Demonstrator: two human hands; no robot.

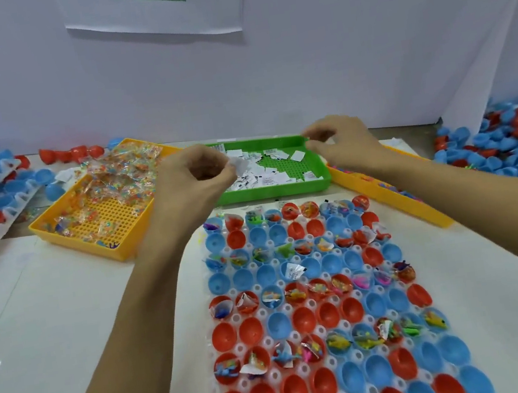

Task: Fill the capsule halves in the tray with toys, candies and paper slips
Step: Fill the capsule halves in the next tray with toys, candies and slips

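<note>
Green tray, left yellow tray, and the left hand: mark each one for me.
green tray [283, 189]: head view, on its near wall.
left yellow tray [73, 236]: head view, on its near-left rim.
left hand [195, 178]: head view, on the back of the hand.

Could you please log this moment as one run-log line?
left hand: pinching paper slip | right hand: over green tray | capsule tray: partly filled
</note>
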